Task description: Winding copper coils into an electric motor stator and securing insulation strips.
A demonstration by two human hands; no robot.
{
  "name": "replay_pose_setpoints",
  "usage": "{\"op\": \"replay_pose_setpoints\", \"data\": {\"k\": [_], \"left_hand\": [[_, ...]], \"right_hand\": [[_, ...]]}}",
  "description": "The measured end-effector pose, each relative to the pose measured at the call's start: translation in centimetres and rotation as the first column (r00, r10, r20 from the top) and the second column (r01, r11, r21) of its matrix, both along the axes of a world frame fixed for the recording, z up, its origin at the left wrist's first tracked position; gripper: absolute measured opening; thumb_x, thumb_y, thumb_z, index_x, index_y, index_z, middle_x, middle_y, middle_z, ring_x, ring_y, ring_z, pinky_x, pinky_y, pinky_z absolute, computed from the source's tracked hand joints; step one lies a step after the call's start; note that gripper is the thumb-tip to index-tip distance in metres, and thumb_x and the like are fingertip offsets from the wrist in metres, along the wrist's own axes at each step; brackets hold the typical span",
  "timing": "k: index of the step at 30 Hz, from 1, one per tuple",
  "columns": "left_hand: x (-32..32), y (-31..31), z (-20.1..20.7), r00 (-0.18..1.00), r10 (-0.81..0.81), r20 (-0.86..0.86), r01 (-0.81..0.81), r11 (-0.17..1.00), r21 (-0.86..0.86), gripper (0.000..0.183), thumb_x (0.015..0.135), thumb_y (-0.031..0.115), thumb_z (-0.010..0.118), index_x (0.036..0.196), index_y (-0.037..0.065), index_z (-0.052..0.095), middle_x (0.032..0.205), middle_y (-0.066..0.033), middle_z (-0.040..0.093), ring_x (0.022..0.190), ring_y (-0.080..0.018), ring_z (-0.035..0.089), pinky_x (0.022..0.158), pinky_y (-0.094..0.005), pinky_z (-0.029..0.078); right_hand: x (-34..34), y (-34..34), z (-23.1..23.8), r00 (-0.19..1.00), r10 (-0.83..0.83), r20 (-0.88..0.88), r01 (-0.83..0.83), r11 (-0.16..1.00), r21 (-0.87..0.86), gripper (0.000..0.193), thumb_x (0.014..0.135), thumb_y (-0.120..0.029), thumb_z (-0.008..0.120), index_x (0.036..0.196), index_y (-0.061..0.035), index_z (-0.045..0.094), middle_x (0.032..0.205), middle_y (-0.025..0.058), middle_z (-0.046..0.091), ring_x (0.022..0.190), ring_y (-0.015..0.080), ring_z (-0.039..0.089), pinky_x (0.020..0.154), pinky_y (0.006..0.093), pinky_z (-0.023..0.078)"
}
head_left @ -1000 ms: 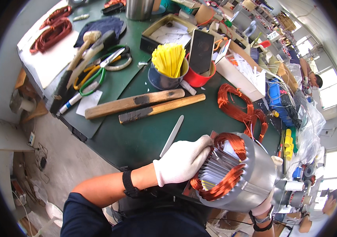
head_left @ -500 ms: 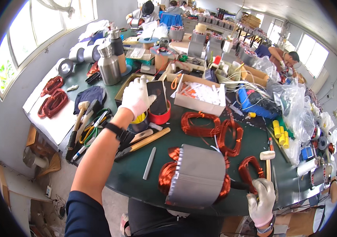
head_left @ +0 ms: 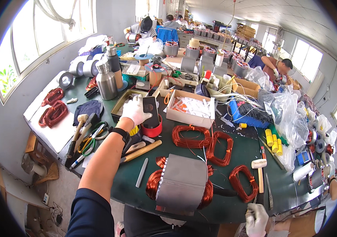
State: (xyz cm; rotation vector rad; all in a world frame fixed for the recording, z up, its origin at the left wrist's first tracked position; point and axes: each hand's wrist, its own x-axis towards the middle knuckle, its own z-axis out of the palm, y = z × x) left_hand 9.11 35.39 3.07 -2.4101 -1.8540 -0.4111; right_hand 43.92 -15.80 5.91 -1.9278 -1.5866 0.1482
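Observation:
My left hand, in a white glove, reaches across the table and grips the left edge of a dark smartphone, thumb over its front. The phone stands upright in a red round holder. In front of me lies a grey motor stator with copper windings bulging from both ends and a black tube at its right side. My gloved right hand is at the near table edge, apart from the stator, fingers curled; whatever they hold is hidden.
Bound copper coils lie behind and right of the stator. A white-headed mallet is at the right, scissors and hammers at the left. A carton of white strips and a steel bottle stand farther back. Other people work beyond.
My left hand has closed in on the phone's edge from open, spread fingers. My right hand has drawn back toward the near edge, away from the coil and black tube. The view has shifted.

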Motion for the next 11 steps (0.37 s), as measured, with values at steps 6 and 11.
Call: {"op": "replay_pose_setpoints", "data": {"k": [6,11], "left_hand": [[-0.6,0.3,0.6,1.0,-0.02,-0.02,0.018,0.998,-0.068,0.109,0.078,0.049,0.084,0.159,-0.004,0.035,0.151,-0.0235,0.052,0.133,-0.0385,0.059,0.112,-0.0478,0.047],[-1.2,0.0,0.9,0.996,-0.045,-0.075,0.041,0.998,-0.045,0.113,0.076,0.049,0.086,0.161,-0.004,0.032,0.156,-0.023,0.048,0.135,-0.0378,0.056,0.114,-0.0488,0.045]], "right_hand": [[-1.0,1.9,-5.8,0.996,0.08,-0.024,-0.081,0.996,-0.028,0.021,0.102,-0.019,0.063,0.111,-0.0016,0.07,0.103,0.0199,0.07,0.096,0.042,0.069,0.085,0.0447,0.056],[-0.4,2.2,-11.7,0.989,-0.013,0.144,0.013,1.0,0.001,0.016,0.099,-0.018,0.068,0.108,-0.0053,0.07,0.102,0.0195,0.069,0.095,0.0401,0.07,0.084,0.045,0.056]]}}
